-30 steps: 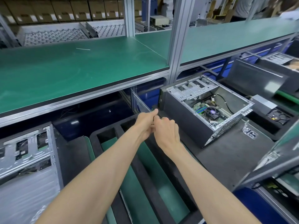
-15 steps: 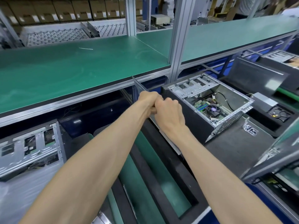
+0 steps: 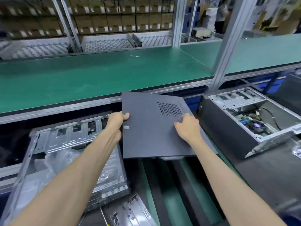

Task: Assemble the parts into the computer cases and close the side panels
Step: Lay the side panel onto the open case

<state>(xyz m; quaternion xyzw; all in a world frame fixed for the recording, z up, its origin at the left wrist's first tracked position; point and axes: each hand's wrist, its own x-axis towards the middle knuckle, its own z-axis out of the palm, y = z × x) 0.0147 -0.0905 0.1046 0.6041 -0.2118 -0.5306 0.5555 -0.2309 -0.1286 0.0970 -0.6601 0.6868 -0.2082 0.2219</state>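
Side panel hangs flat in the air between 2 open cases, left hand clamped on its left edge, right hand curled over its right side. Best keep it level and line its edges up before sliding it shut.

1. I have a single view, from a wide-angle camera worn on the person's head.
2. It looks forward and down across the green bench, whose near edge crosses the middle of the frame.
3. It sits close: both forearms run in from the bottom corners.
4. Shelves of boxes fill the top edge, blurred.
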